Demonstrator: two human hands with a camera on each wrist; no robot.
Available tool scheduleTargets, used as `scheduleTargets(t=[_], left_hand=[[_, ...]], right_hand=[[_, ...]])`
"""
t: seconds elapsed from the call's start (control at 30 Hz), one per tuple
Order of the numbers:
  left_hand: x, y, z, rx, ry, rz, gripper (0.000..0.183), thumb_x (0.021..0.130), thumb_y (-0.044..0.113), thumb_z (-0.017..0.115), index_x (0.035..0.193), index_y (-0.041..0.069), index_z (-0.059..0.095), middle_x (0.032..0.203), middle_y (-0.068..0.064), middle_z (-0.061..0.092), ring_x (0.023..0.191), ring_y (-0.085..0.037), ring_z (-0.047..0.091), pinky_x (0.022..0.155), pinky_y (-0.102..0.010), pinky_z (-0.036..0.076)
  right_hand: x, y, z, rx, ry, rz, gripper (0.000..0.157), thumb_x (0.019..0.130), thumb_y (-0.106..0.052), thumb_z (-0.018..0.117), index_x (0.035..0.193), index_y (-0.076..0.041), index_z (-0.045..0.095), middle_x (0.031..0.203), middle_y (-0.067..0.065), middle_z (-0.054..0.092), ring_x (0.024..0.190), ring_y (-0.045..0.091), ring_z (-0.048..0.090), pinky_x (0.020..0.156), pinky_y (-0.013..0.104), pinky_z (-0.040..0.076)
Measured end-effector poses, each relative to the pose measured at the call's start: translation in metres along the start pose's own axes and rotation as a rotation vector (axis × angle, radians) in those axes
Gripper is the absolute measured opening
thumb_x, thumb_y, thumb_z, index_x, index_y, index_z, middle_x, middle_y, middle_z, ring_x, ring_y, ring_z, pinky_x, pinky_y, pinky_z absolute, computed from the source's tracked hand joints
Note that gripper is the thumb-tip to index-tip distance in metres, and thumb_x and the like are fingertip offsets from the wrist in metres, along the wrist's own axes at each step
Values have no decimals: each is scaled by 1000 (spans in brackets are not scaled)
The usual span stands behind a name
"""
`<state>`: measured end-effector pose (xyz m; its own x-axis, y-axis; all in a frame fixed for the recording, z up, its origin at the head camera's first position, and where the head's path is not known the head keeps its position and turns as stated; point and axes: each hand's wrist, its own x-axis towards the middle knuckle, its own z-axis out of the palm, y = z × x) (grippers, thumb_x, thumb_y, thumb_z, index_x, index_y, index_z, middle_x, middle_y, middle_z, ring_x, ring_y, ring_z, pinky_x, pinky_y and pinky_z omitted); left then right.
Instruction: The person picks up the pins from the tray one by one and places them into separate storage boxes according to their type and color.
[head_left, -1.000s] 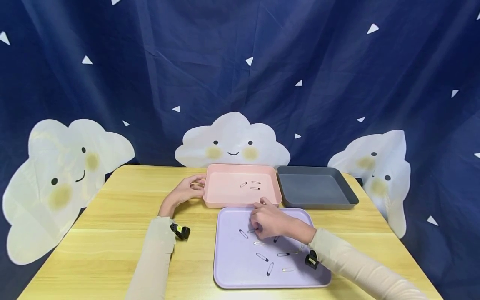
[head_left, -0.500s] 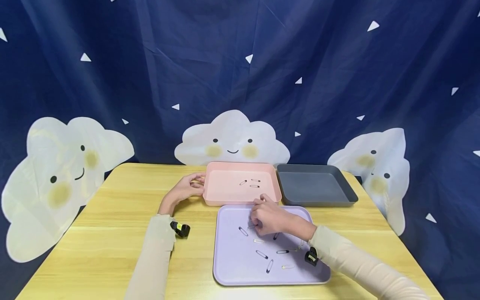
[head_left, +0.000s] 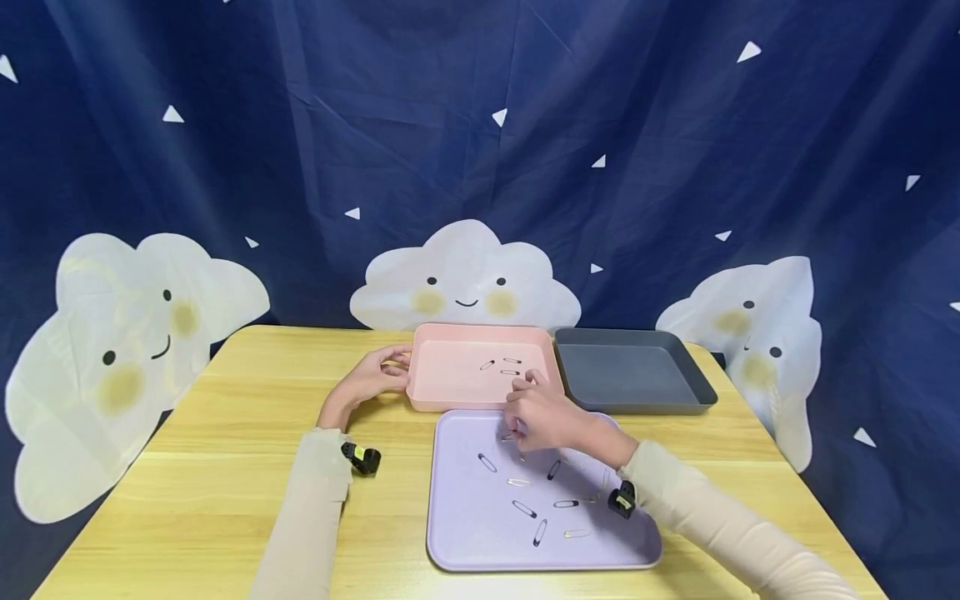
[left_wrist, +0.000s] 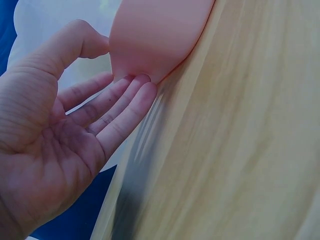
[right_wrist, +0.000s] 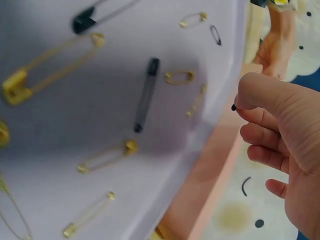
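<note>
My right hand [head_left: 546, 417] is over the far edge of the lilac tray [head_left: 465, 546], close to the front wall of the pink tray [head_left: 442, 379]. In the right wrist view, a small black-ended safety pin [right_wrist: 234, 107] is pinched between its thumb and index finger; most of the pin is hidden. My left hand [head_left: 369, 379] is at the pink tray's left side, fingertips and thumb touching the outer wall in the left wrist view. Several safety pins, black and gold, lie scattered on the lilac tray, among them a black safety pin [head_left: 524, 508] and a gold safety pin [head_left: 577, 533].
Inside the pink tray lie 3 black safety pins, one of them a safety pin [head_left: 487, 365] towards the middle. A dark grey tray [head_left: 633, 375] stands right beside it. All the trays rest on a wooden table [head_left: 202, 467] before a blue cloud-patterned curtain [head_left: 420, 108].
My right hand has lifted a safety pin from the lilac tray and shifted slightly away from me towards the pink tray. The left hand stays at the pink tray's side.
</note>
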<state>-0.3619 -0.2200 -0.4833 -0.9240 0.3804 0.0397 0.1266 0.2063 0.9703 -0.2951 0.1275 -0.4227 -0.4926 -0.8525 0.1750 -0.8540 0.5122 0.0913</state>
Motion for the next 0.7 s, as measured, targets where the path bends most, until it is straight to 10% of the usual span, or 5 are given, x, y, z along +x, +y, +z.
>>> scheduleTargets(t=[0.7], left_hand=[[-3,3,0,25,1,5,75,86,-3,65,154,-6,35,136,-35,51,112,-34,62,85,-22,54]], right_hand=[[24,39,-22,-60,135,58,16,70,-12,80,65,-19,65,61,-10,49,73,13,41,84,40,33]])
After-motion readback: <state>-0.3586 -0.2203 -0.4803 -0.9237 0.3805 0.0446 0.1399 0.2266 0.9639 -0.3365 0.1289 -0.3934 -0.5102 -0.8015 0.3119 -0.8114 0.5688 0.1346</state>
